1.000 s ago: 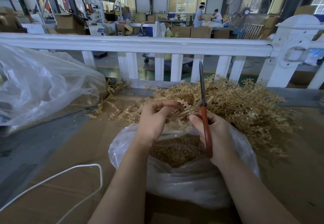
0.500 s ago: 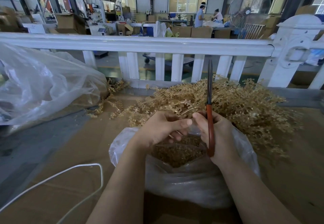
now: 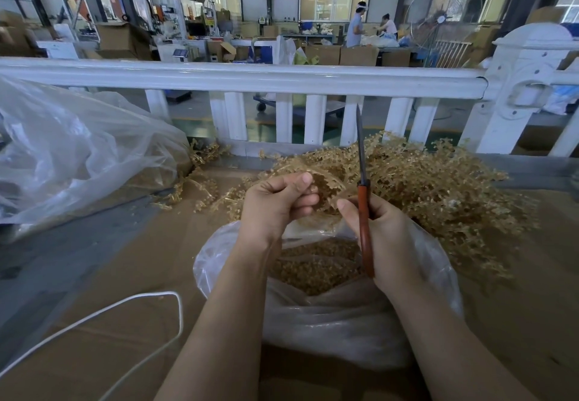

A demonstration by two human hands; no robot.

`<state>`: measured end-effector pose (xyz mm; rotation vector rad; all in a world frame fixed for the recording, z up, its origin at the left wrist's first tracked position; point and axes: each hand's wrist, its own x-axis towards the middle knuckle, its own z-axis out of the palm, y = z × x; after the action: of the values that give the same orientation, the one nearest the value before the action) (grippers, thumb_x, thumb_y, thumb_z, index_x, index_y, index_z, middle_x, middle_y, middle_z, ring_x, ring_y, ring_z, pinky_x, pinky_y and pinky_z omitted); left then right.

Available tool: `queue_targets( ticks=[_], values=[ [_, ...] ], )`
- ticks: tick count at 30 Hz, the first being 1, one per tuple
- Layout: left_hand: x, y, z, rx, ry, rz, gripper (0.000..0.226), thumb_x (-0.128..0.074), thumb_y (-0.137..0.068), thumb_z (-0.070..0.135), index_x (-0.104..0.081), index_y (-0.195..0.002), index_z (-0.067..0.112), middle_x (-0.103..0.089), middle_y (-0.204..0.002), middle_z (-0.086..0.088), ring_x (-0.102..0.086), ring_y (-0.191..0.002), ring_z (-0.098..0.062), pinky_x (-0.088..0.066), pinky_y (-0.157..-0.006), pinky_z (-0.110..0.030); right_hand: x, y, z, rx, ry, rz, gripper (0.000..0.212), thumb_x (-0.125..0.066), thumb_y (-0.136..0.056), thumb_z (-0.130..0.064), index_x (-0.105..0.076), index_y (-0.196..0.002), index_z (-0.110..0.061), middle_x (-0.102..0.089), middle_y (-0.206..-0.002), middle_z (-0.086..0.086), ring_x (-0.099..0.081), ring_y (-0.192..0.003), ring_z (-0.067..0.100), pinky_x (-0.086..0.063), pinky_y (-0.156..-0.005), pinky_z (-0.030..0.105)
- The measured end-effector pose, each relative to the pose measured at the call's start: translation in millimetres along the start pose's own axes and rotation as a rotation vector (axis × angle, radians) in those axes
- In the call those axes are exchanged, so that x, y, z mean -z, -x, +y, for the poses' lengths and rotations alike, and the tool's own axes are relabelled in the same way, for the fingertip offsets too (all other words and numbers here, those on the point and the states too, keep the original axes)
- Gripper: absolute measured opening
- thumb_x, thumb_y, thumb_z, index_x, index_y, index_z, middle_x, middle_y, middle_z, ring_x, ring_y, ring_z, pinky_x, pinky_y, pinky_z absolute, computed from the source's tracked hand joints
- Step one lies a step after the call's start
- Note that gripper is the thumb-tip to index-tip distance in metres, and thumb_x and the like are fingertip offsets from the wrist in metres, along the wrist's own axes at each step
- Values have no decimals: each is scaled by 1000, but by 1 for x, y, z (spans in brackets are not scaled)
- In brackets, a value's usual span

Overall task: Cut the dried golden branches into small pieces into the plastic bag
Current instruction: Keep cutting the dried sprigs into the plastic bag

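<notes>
Left hand (image 3: 275,203) pinches a golden branch (image 3: 326,181) directly above the open plastic bag (image 3: 329,322), so cuttings fall in; right hand (image 3: 385,237) clamps upright scissors (image 3: 363,200).

Pile of branches (image 3: 438,193) blocks 12 to 2 o'clock, fence (image 3: 282,76) right behind it. Big clear bag (image 3: 78,156) fills 10 o'clock. Open bag (image 3: 329,316) sits dead centre — both hands over its mouth. Cardboard (image 3: 125,275) at 8 o'clock is passable, only the white cord (image 3: 131,303) looped across it.
</notes>
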<state>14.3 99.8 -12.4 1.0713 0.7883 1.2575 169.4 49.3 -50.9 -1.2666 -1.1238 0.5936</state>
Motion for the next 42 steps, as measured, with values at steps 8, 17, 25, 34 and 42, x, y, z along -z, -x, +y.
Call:
queue_targets(
  ticks=[8, 17, 25, 34, 42],
  values=[
    [5, -3, -2, -24, 82, -62, 13, -77, -70, 17, -78, -82, 13, -76, -80, -6, -72, -70, -11, -56, -61, -18, -4, 6, -4, 189, 314, 38, 31, -71, -79, -58, -62, -81, -29, -67, -71, -12, -63, -66, 3, -45, -54, 15],
    [6, -2, -2, -126, 97, -132, 17, -68, -81, 4, -79, -85, 17, -73, -85, -4, -66, -80, -15, -55, -80, -26, -5, 7, -1, 397, 651, 55, 56, -52, -74, -79, -52, -86, -24, -59, -78, -13, -54, -70, 2, -35, -57, 10],
    [4, -4, -3, -131, 134, -74, 24, -60, -89, -7, -70, -106, 6, -72, -77, -1, -66, -71, -10, -56, -74, -22, -5, 7, 1, 364, 750, 99, 58, -47, -73, -80, -47, -89, -25, -57, -83, -11, -47, -75, 7, -28, -54, 16],
    [5, -3, -6, -137, 69, -68, 18, -64, -86, -6, -73, -95, 7, -75, -83, -4, -68, -76, -13, -54, -77, -26, -5, 9, 1, 347, 830, 137, 50, -71, -76, -67, -47, -81, -23, -53, -73, -14, -54, -66, 11, -21, -50, 10],
    [5, -4, -7, -154, 79, -88, 26, -72, -74, 10, -74, -100, 9, -77, -87, -4, -70, -77, -11, -55, -76, -23, -4, 13, -11, 373, 777, 154, 53, -51, -75, -75, -42, -73, -23, -41, -58, -15, -39, -51, 9, -15, -47, 10]
  ],
)
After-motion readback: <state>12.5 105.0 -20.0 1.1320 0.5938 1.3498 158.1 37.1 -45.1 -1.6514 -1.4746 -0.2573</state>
